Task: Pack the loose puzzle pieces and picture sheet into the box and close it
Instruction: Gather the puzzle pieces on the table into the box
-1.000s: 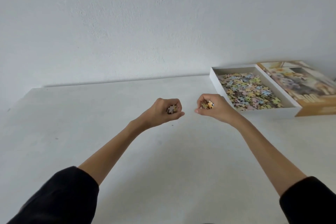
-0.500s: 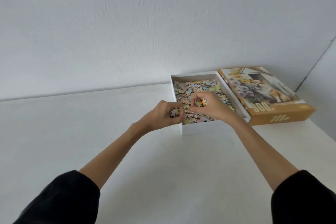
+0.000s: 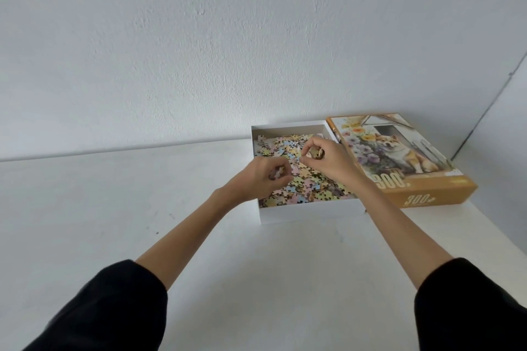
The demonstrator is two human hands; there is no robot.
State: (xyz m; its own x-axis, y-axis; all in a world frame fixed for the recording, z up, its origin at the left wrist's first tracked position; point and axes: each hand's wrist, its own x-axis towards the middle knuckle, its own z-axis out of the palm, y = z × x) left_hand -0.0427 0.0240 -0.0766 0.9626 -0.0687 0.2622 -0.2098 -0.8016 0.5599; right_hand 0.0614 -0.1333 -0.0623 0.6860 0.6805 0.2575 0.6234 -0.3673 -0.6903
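Note:
A white open box [image 3: 308, 212] stands on the table at the back right, filled with several pastel puzzle pieces [image 3: 305, 188]. Over the box's left part, my left hand [image 3: 261, 177] is closed around a few puzzle pieces [image 3: 277, 172]. My right hand [image 3: 328, 158] hovers over the box's middle, its fingers closed on more pieces [image 3: 316, 153]. The orange box lid [image 3: 399, 162], printed with a dog and flowers and "300", lies face up against the box's right side. No picture sheet shows.
The white table [image 3: 199, 236] meets a white wall at the back. A second wall closes in at the far right behind the lid. Black sleeves cover both my forearms near the bottom edge.
Both hands, each holding pieces, have travelled from the bare table left of the box to above the box. The view has swung right, so the box now sits near the middle.

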